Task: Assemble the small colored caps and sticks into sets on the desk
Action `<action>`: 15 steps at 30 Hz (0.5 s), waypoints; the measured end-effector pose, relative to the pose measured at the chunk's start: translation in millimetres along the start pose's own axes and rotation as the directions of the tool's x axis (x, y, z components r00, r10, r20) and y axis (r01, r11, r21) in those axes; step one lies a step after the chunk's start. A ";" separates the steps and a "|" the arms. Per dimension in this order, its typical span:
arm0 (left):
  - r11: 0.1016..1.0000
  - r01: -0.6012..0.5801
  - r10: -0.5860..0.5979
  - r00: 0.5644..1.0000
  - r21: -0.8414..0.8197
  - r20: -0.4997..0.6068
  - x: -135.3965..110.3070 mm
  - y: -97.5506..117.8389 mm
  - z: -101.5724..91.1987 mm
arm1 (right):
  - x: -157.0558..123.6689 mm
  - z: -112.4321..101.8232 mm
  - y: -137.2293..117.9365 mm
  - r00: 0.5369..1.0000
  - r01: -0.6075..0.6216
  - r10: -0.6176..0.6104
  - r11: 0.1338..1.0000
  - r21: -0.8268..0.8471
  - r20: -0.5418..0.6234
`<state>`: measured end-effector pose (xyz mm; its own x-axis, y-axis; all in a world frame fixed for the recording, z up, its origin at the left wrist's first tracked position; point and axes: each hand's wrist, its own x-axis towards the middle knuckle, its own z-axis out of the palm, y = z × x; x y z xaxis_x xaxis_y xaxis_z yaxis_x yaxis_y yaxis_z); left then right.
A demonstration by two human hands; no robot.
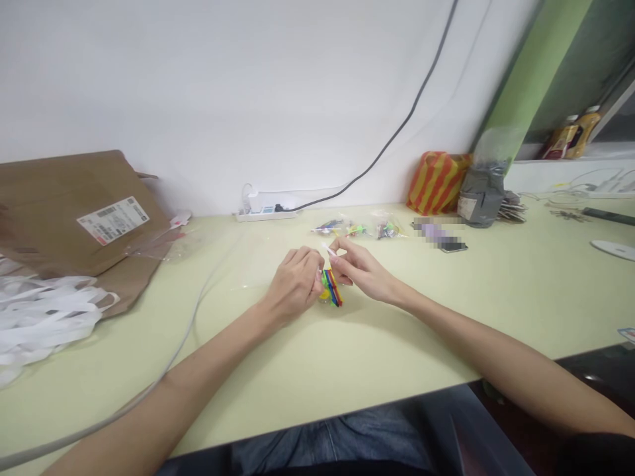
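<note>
Head view, colourful bundle [334,288], against left fingertips [316,287]

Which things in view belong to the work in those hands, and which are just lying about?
Part of the work:
colourful bundle, in the left hand
thin white piece, pinched by the right hand
clear packets beyond the hands, probably

Apparently just lying about:
brown packaging
white straps
striped bag
grey bag
bottles

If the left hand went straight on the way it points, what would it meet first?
Probably the right hand, just ahead of the left hand; the small clear bags lie beyond. Exact depth is unclear here.
</note>
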<state>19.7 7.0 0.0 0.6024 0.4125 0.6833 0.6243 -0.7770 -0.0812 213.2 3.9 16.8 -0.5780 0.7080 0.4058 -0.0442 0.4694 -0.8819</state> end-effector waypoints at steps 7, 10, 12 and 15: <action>0.990 0.136 -0.136 0.991 0.028 -0.019 -2.5 -8.7 1.4 | 7.0 -9.1 8.7 0.961 0.038 -0.104 0.967 -0.252 -0.256; 0.986 0.166 -0.166 0.986 0.030 0.003 -3.1 -10.1 2.8 | 9.3 -15.2 15.6 0.946 -0.031 -0.077 0.945 -0.324 -0.315; 0.985 0.171 -0.171 0.985 0.027 0.009 -3.5 -10.7 3.0 | 9.7 -17.3 21.1 0.952 -0.111 0.013 0.946 -0.304 -0.304; 0.986 0.163 -0.163 0.987 0.025 0.014 -3.9 -11.0 3.0 | 10.5 -16.5 29.6 0.952 -0.229 0.141 0.916 -0.330 -0.270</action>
<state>12.1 15.4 -4.0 0.4997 0.5404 0.6770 0.7261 -0.6875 0.0128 219.3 33.9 -1.1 -0.3363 0.8831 0.3271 0.3610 0.4417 -0.8213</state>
